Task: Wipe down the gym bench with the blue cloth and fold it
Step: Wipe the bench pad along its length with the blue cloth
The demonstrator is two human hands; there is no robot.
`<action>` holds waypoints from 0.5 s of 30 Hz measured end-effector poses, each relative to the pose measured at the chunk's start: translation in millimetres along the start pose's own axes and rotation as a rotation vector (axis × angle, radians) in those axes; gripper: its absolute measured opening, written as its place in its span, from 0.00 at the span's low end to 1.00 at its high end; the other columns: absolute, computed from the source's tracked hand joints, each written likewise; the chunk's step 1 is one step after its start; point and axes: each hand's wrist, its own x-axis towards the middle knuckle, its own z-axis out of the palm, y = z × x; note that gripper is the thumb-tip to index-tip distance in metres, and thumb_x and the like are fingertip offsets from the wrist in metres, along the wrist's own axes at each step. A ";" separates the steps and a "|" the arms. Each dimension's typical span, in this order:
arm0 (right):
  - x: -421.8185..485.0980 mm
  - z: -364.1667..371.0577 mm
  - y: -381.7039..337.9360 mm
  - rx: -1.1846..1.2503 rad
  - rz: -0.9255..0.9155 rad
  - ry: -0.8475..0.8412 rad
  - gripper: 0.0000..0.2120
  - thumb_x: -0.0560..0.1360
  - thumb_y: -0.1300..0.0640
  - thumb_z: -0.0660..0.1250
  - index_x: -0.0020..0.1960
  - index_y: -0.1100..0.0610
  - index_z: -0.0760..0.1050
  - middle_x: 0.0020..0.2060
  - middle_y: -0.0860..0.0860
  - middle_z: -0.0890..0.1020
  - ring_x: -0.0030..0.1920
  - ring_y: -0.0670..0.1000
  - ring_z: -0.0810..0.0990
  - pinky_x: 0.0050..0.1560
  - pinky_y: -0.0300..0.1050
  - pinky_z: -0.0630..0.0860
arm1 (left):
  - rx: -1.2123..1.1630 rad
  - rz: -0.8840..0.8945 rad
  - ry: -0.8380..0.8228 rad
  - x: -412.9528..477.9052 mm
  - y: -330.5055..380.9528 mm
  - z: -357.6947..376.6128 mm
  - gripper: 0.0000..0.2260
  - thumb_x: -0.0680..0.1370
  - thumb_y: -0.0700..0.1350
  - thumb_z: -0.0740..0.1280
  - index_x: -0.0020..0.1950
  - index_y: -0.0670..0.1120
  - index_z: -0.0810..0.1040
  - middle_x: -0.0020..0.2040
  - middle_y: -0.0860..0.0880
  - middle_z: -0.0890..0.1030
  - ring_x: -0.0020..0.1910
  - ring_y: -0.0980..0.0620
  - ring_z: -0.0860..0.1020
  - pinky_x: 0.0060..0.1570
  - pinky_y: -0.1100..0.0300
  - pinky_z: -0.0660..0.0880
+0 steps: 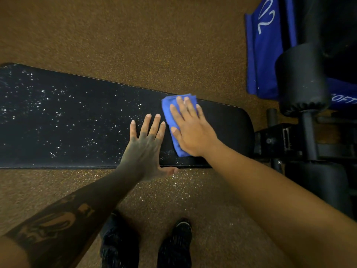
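The black padded gym bench (67, 122) runs across the view from left to right, speckled with white crumbs over its left and middle parts. The folded blue cloth (169, 111) lies on the bench's right part. My right hand (190, 130) presses flat on top of the cloth, fingers spread. Just left of it, my left hand (146, 144) lies flat and open on the bench pad, with the thumb over the near edge. The pad to the right of the cloth looks free of crumbs.
Brown speckled floor lies on both sides of the bench, with white crumbs (173, 182) scattered below its near edge. Black foam rollers and frame (303, 84) stand at the right end. A blue fabric item (268, 49) with white lettering is at top right. My shoes (173, 246) are below.
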 end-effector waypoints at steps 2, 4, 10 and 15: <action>1.8 -2.6 12.6 -0.026 -0.010 -0.010 0.31 0.82 0.43 0.46 0.81 0.56 0.50 0.81 0.59 0.50 0.80 0.60 0.48 0.77 0.65 0.52 | 0.006 0.004 -0.011 0.2 -0.4 0.3 0.60 0.63 0.83 0.47 0.79 0.41 0.39 0.81 0.40 0.38 0.79 0.38 0.37 0.75 0.31 0.43; 6.4 -5.4 18.0 0.062 0.300 -0.013 0.31 0.83 0.44 0.48 0.81 0.56 0.48 0.81 0.60 0.47 0.80 0.61 0.45 0.77 0.65 0.48 | 0.015 0.003 -0.011 1.4 0.0 1.9 0.60 0.63 0.84 0.47 0.79 0.42 0.36 0.80 0.40 0.36 0.79 0.38 0.36 0.75 0.31 0.42; -6.2 -7.4 4.3 -0.042 0.185 0.002 0.34 0.80 0.40 0.48 0.81 0.55 0.50 0.80 0.61 0.49 0.80 0.63 0.47 0.75 0.69 0.48 | -0.005 0.025 -0.015 0.9 -1.6 -1.2 0.59 0.63 0.84 0.48 0.79 0.44 0.38 0.80 0.40 0.36 0.79 0.38 0.36 0.74 0.31 0.41; -0.7 -6.4 -8.0 0.036 0.181 -0.006 0.31 0.82 0.43 0.49 0.81 0.54 0.49 0.81 0.57 0.47 0.80 0.61 0.44 0.75 0.70 0.49 | 0.050 0.062 -0.030 -11.0 -20.5 -6.5 0.60 0.61 0.84 0.47 0.79 0.44 0.39 0.81 0.40 0.37 0.79 0.38 0.37 0.74 0.30 0.44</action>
